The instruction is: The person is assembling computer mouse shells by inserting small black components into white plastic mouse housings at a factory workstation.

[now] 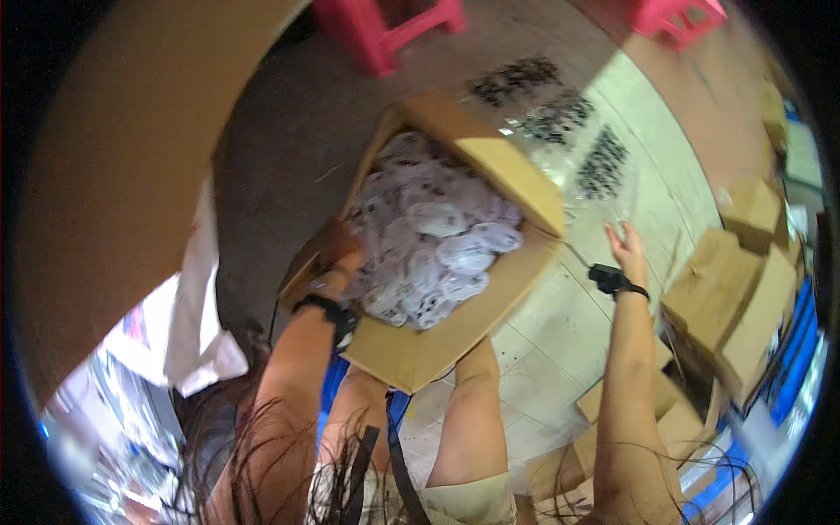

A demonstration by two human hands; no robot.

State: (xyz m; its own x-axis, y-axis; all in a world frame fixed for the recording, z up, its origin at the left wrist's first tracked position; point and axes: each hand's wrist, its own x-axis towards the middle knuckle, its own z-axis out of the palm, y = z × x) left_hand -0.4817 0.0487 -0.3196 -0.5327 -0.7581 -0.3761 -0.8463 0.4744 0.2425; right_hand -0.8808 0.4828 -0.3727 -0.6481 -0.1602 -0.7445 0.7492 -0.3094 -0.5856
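Observation:
An open cardboard box (411, 354) stands in front of my knees. It is filled with many small clear plastic bags (437, 236) showing whitish and dark contents. My left hand (343, 254) is at the box's left side, against its wall or the bags; its fingers are dark and smeared, so their grip does not show. Out to the right, beyond the box, my right hand (628, 249) has its fingertips pinched at the near end of a clear plastic bag (604, 166). Small black pieces show through that plastic, and similar dark clusters (516, 80) extend farther back.
Pink plastic stools (381, 39) stand at the far side. A large cardboard surface (122, 175) fills the upper left, with white sheeting (206, 350) below it. Open cardboard boxes (717, 289) and blue material (792, 350) crowd the right over a tiled floor (547, 350).

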